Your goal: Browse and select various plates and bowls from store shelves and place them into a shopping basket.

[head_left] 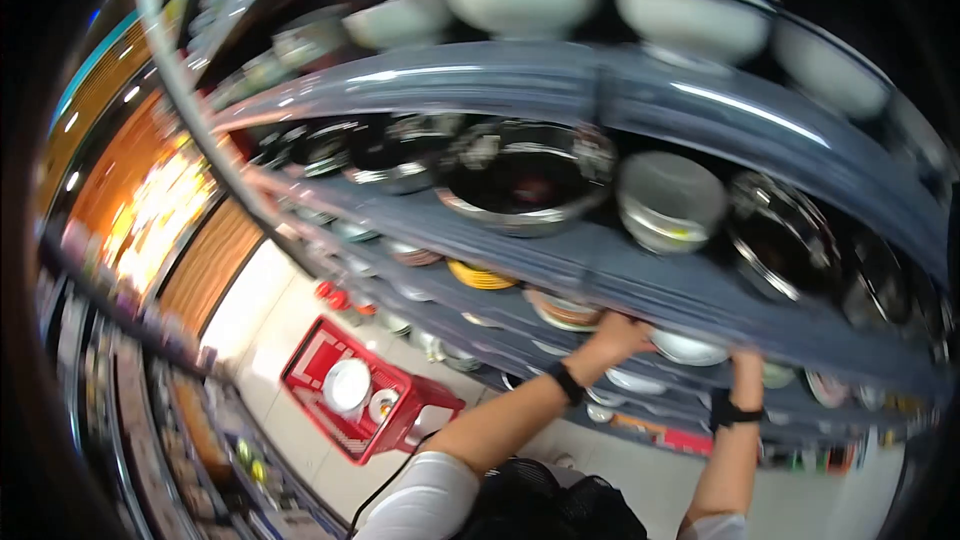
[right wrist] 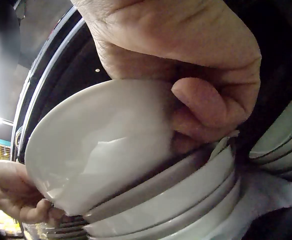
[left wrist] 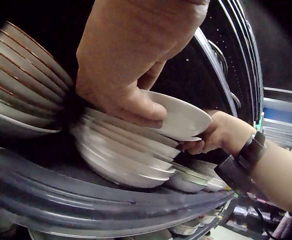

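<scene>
A shiny white bowl (right wrist: 106,135) is tilted up over a stack of white bowls (left wrist: 126,155) on a shelf. The left hand (head_left: 622,335) grips one side of it, its thumb (left wrist: 141,107) near the rim in the left wrist view. On the opposite side the right hand (head_left: 746,370) pinches the bowl, fingers curled at its edge; part of that grip is hidden behind the hand. Lower bowls (right wrist: 201,205) of the stack sit close under the right fingers in the right wrist view.
Overhead, a shelf holds glass bowls (head_left: 525,180) and a frosted bowl (head_left: 670,200). Brown-rimmed bowls (left wrist: 23,75) are stacked left of the white ones. A red shopping basket (head_left: 415,380) with white dishes (head_left: 346,384) stands on the tiled floor. A clear shelf lip (left wrist: 86,205) runs in front.
</scene>
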The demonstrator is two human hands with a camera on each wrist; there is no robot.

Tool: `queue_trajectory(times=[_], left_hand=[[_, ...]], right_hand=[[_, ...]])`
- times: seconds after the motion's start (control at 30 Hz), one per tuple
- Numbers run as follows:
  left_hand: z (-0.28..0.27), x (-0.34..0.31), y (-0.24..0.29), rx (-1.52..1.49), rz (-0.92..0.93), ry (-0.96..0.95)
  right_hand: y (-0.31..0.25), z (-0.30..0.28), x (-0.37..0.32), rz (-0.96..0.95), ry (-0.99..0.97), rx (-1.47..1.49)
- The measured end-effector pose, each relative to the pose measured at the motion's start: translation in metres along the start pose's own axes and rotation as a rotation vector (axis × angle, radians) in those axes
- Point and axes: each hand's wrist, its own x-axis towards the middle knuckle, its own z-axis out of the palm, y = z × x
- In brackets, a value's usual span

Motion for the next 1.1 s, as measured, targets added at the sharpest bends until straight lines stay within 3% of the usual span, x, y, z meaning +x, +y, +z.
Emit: queue_trajectory(times=[0.03,0.07,0.1,0.13,0.2,0.27,0.33,0.4,0.47,0.5,0.53,0.6,0.63,0.67,0.73,0.77,0.8,0.87,0.9,1.1], left_hand=[[-0.001,0.004,-0.001,0.035,0.024,0.011],[-0.012,0.013,-0.004,0.243,0.042,-0.129],[-0.016,0.028,-0.01,0.657,0.032,-0.165],[-0.02,0.04,-0.03,1.007,0.352,-0.07],[-0.024,0.049,-0.036,0.825,0.376,-0.044],[-0.026,0.07,-0.081,0.556,0.615,0.167],[-0.026,0.065,-0.075,0.229,0.275,0.066],[-0.03,0.066,-0.073,0.289,0.355,0.018],[-0.022,0.05,-0.055,0.3,0.275,0.049],[-0.022,0.065,-0.073,0.189,0.166,0.073],[-0.024,0.08,-0.093,0.184,0.172,0.078],[-0.03,0.102,-0.123,0.602,0.847,0.212],[-0.028,0.074,-0.086,0.369,0.271,-0.004],[-0.027,0.065,-0.073,0.367,0.274,-0.001],[-0.026,0.055,-0.056,0.331,0.111,-0.022],[-0.027,0.057,-0.063,0.276,0.273,0.032],[-0.029,0.059,-0.069,0.273,0.278,0.034],[-0.029,0.042,-0.056,0.2,0.143,-0.047],[-0.032,0.05,-0.073,0.187,0.114,-0.04],[-0.055,0.003,-0.051,0.17,0.026,-0.119]], right_hand=[[-0.031,0.005,0.016,-0.082,0.031,0.017],[-0.067,0.008,0.032,-0.166,0.061,0.034],[-0.099,0.009,0.039,-0.244,0.089,0.053],[-0.128,0.009,0.043,-0.312,0.115,0.07],[-0.166,0.008,0.043,-0.407,0.166,0.1],[-0.177,0.006,0.04,-0.449,0.218,0.125],[-0.174,0.005,0.036,-0.461,0.267,0.151],[-0.165,0.005,0.029,-0.457,0.309,0.177],[-0.15,0.004,0.019,-0.449,0.348,0.203],[-0.142,0.004,0.014,-0.445,0.368,0.216],[-0.132,0.002,0.008,-0.439,0.388,0.228],[-0.112,-0.002,-0.003,-0.424,0.426,0.253],[-0.104,-0.001,-0.008,-0.414,0.445,0.267],[-0.096,-0.002,-0.012,-0.404,0.465,0.281],[-0.077,-0.006,-0.023,-0.384,0.505,0.309],[-0.069,-0.008,-0.028,-0.374,0.525,0.324],[-0.061,-0.01,-0.034,-0.364,0.545,0.337],[-0.046,-0.015,-0.043,-0.345,0.585,0.362],[-0.04,-0.016,-0.048,-0.334,0.603,0.376],[-0.012,-0.024,-0.08,-0.264,0.695,0.457]])
